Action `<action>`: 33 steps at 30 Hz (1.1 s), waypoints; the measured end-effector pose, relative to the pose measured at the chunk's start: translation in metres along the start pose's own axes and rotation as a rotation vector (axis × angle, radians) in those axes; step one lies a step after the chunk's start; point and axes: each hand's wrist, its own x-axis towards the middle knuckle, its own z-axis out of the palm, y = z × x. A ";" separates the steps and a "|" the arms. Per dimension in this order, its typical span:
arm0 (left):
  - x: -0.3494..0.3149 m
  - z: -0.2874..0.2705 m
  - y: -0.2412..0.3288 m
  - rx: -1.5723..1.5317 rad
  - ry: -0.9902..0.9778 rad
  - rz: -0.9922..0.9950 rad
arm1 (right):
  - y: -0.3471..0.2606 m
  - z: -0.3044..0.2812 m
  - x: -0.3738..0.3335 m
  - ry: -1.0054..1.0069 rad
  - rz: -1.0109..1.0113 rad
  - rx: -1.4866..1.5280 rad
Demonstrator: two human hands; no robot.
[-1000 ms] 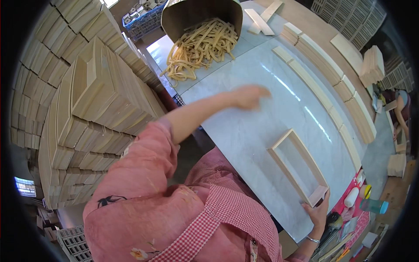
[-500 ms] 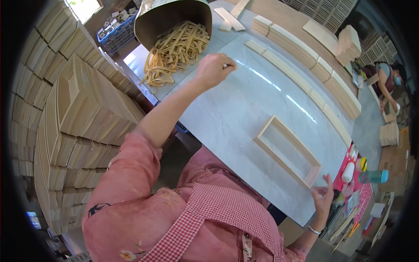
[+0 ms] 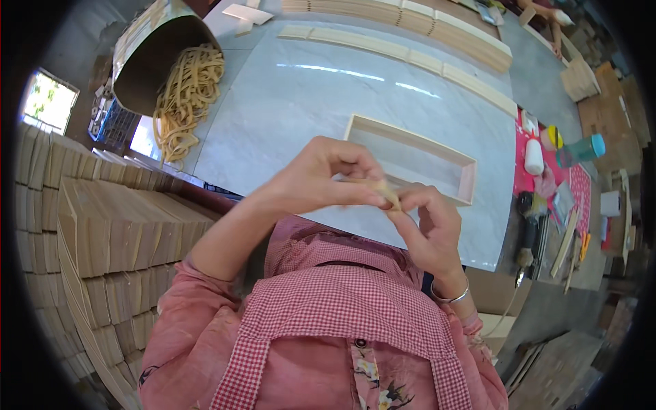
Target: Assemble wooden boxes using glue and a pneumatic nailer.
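Observation:
Both my hands meet in front of my chest, above the near edge of a grey marbled tabletop (image 3: 280, 102). Between the fingertips of my left hand (image 3: 318, 179) and my right hand (image 3: 435, 229) is a flat tan rubber band (image 3: 387, 190), pinched from both sides. Part of it is hidden by the fingers. Just beyond them lies a shallow rectangular wooden frame (image 3: 415, 139), with my left hand covering its near left corner from sight. At the far left, a heap of similar rubber bands (image 3: 188, 99) spills from a tipped-over container (image 3: 147, 61).
Wooden strips (image 3: 389, 48) run across the table, with stacked strips (image 3: 465, 44) behind. At right are a white bottle (image 3: 533, 157), a teal-lidded bottle (image 3: 574, 152) and a corded tool (image 3: 526, 236). Tall wooden stacks (image 3: 116, 232) flank my left. Another person's arm (image 3: 552, 31) shows far right.
My left hand has come back from near the heap of bands to my chest. My right hand has left the frame's near end and joined it at the band. The view has turned.

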 end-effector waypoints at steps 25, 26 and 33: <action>0.060 -0.117 -0.099 1.087 -0.309 0.019 | 0.073 -0.198 -0.001 -0.174 0.262 -0.997; 0.057 -0.114 -0.100 1.075 -0.293 -0.017 | 0.076 -0.196 -0.003 -0.161 0.247 -0.989; 0.024 -0.104 -0.125 0.993 -0.208 0.135 | 0.098 -0.177 -0.036 -0.068 0.072 -0.925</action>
